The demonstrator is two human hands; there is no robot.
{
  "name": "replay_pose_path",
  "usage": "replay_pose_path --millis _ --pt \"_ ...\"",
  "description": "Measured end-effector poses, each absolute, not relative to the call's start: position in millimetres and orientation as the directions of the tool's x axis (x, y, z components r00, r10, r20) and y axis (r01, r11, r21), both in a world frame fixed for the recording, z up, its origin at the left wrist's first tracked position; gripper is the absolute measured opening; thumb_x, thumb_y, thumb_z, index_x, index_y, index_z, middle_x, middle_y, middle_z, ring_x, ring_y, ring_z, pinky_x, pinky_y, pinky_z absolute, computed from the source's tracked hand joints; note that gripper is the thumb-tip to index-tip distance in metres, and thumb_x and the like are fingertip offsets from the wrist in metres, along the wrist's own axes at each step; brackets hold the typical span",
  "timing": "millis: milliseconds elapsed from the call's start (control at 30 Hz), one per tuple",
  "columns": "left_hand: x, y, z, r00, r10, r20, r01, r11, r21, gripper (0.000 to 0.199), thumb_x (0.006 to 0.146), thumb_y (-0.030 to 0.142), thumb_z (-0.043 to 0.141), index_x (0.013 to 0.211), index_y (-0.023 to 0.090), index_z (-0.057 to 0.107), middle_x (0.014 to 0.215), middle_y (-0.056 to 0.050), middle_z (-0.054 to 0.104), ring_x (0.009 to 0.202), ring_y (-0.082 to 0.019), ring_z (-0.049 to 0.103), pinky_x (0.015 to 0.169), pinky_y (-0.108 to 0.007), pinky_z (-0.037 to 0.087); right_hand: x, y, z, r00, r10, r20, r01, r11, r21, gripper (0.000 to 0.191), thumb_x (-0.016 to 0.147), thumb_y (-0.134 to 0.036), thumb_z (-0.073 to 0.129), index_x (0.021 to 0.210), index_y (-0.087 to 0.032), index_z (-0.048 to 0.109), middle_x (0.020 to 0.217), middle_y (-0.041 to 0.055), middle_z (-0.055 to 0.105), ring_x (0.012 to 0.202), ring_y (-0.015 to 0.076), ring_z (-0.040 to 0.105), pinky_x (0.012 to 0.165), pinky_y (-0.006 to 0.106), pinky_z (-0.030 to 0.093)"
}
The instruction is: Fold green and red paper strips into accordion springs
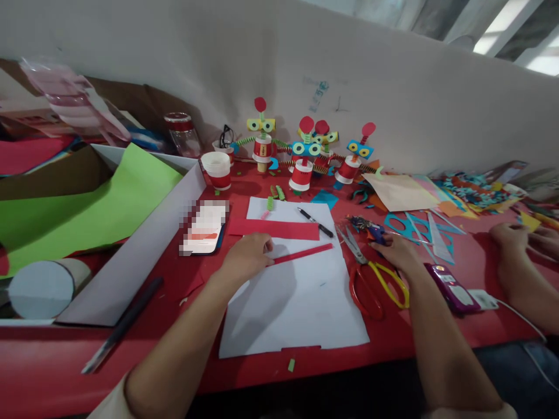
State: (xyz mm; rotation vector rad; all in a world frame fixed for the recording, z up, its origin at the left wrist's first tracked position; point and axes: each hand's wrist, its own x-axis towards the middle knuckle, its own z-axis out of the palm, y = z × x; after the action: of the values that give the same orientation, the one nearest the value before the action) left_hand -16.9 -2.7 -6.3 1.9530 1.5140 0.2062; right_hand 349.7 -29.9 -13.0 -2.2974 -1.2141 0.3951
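Note:
My left hand [252, 255] is closed, its fingers pinching the left end of a narrow red paper strip [303, 253] over the white sheet [297, 308]. A wider red strip [279, 229] lies just beyond it, beside a black pen [315, 222]. On the right, my right hand [393, 250] has its fingertips at a small dark blue object [375, 234], which they partly cover; whether it is gripped is unclear. Scissors [358, 259] with one red and one yellow handle lie between the sheet and my right hand.
Paper-cup robot figures [301, 174] stand along the wall, near stacked cups [217, 170]. A box [152, 244] with green paper and a phone [204, 228] are left. Right are blue stencils [421, 227], a purple device [452, 289] and another person's hands [510, 238].

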Motion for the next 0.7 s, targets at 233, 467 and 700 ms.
replay_pose_path --millis 233,467,700 --pt "-18.7 -1.4 -9.4 0.449 0.848 -0.282 0.755 -0.191 0.627 0.016 0.063 0.025 0.065 0.078 0.022 0.062 0.085 -0.002 0.067 0.078 -0.018 0.060 0.061 -0.026 0.040 333.7 -30.8 0.0 0.565 0.816 -0.121 0.525 -0.468 -0.711 0.009 0.058 -0.026 0.063 0.063 -0.021 0.057 0.047 -0.0028 0.054 0.055 0.0194 0.059 0.052 0.028 0.042" --pt "-19.8 -1.7 -4.8 0.445 0.846 -0.292 0.751 -0.174 0.637 0.011 0.063 0.015 0.058 0.073 0.021 0.059 0.080 -0.001 0.066 0.074 -0.015 0.059 0.061 -0.025 0.041 283.6 -72.7 22.7 0.428 0.890 -0.160 0.035 -0.193 -0.981 0.043 0.048 -0.018 0.075 0.088 -0.021 0.059 0.077 -0.0001 0.070 0.068 0.0161 0.065 0.058 0.024 0.051" --pt "-19.4 -2.0 -4.1 0.450 0.833 -0.321 0.745 -0.152 0.649 0.010 0.065 0.018 0.058 0.075 0.020 0.059 0.080 -0.002 0.064 0.072 -0.016 0.058 0.060 -0.025 0.041 225.9 -114.2 11.8 0.213 0.965 -0.149 0.161 -0.186 -0.969 0.030 0.080 -0.048 0.062 0.081 -0.018 0.059 0.055 -0.0024 0.057 0.049 0.0110 0.052 0.048 0.023 0.043"
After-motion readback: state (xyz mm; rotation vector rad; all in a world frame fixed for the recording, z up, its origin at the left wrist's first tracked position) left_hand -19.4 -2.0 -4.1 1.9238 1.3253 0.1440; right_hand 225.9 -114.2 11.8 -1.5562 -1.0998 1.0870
